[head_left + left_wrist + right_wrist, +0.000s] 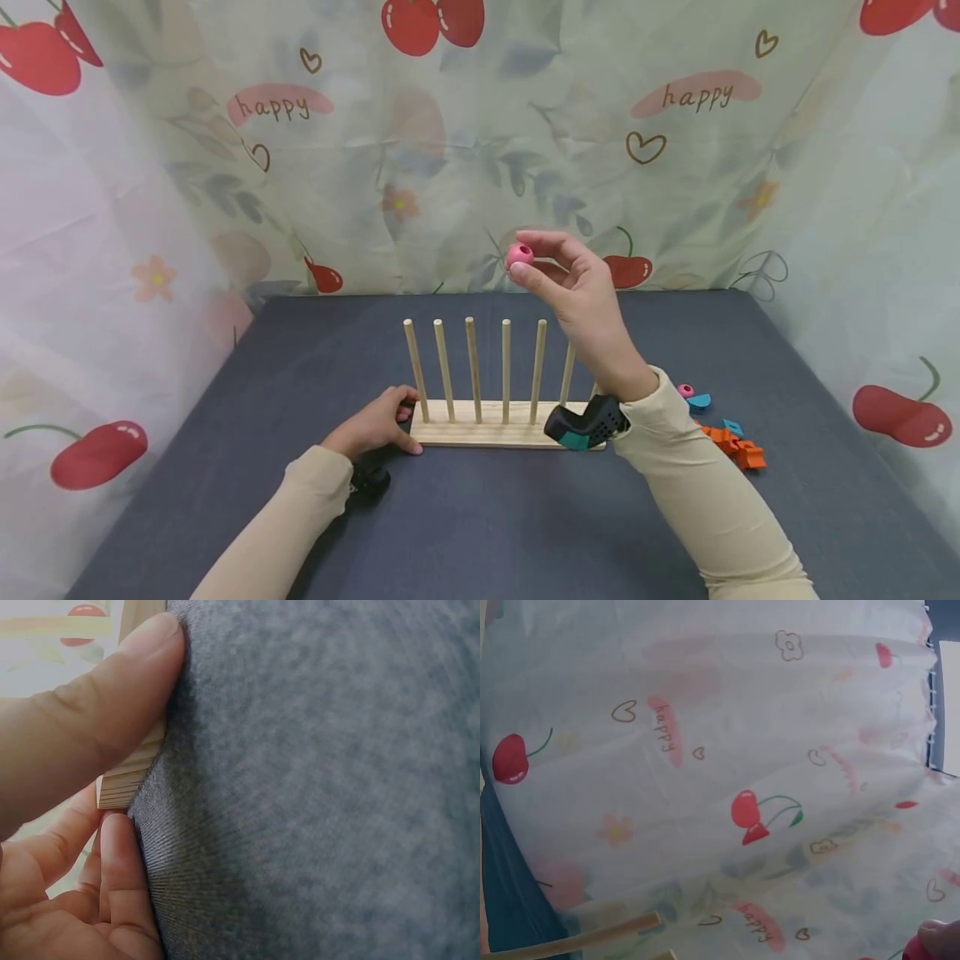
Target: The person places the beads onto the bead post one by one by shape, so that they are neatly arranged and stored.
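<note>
Above the pegs, my right hand (592, 304) pinches a pink bead (518, 256) with a hole through it between thumb and fingers. Only a thumb tip (939, 937) and a bit of the bead (913, 949) show at the corner of the right wrist view. On the table stands a wooden peg rack (480, 434), a flat base with several upright bare pegs. My left hand (378, 423) grips the left end of that base, thumb along the front edge. In the left wrist view the fingers (124, 862) bend around the base's end (124, 789).
Right of the rack, partly behind my right forearm, lie another pink bead (686, 390), blue pieces (699, 403) and a heap of orange pieces (748, 455). A dark cloth (480, 525) covers the table. Printed curtains (480, 167) hang behind and at both sides.
</note>
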`<move>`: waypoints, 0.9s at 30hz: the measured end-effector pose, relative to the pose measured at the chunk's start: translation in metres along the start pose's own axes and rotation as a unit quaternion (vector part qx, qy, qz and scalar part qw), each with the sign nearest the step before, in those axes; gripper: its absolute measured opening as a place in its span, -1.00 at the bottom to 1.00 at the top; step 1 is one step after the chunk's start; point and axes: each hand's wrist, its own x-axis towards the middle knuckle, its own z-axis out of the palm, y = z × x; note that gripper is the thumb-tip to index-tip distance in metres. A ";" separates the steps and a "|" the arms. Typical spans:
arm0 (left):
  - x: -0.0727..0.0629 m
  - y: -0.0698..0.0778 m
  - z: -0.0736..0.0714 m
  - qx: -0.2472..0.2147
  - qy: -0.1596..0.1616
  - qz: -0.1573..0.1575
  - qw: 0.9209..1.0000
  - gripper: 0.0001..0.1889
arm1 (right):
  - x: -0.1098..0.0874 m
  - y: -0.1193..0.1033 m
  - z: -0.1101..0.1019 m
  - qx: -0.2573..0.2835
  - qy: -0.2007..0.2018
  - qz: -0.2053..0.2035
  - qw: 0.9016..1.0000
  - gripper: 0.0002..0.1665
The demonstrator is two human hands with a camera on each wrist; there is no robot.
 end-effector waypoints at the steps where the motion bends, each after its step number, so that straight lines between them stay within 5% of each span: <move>1: 0.000 0.000 0.000 0.001 0.000 0.002 1.000 -0.13 | 0.000 0.003 0.004 -0.002 0.002 -0.005 1.000 -0.58; 15: -0.002 0.001 -0.002 -0.008 0.000 0.016 1.000 -0.16 | -0.010 0.048 0.044 -0.110 0.019 -0.109 0.988 -0.62; 27: -0.002 -0.001 -0.001 -0.014 0.003 0.017 1.000 -0.17 | -0.016 0.085 0.056 -0.099 0.056 -0.117 0.987 -0.63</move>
